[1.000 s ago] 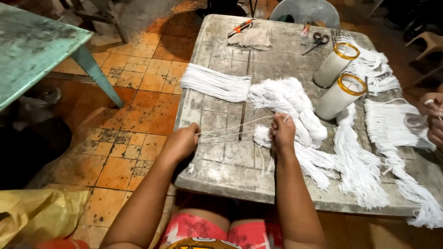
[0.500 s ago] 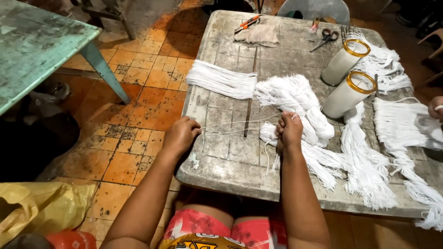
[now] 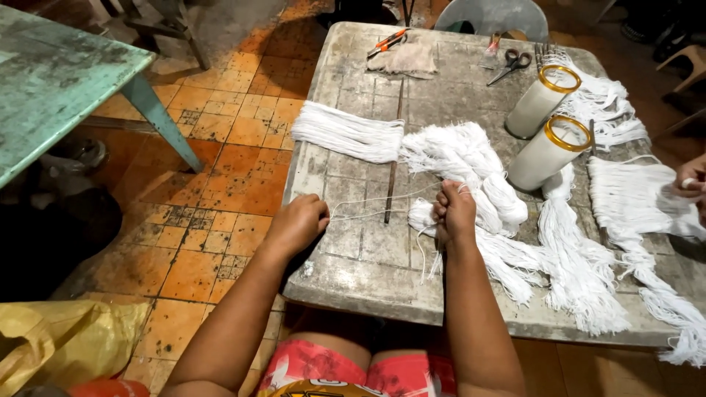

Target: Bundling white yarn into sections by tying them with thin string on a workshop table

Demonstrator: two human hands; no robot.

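A few white strands are stretched taut between the two hands, their long axis running left to right across the near part of the table, almost parallel to its front edge and rising slightly toward the right. The left end is pinched in the clenched fingers of the left hand, at the table's left edge. The right end is gripped in the closed right hand, which rests against a heap of white cord. A thin rod is crossed by the strands at nearly a right angle. A flat bundle lies beyond the left hand, pointing left to right. Two candles with gold rims lie tilted farther right, scissors behind them. Another person's hand is seen at the right edge
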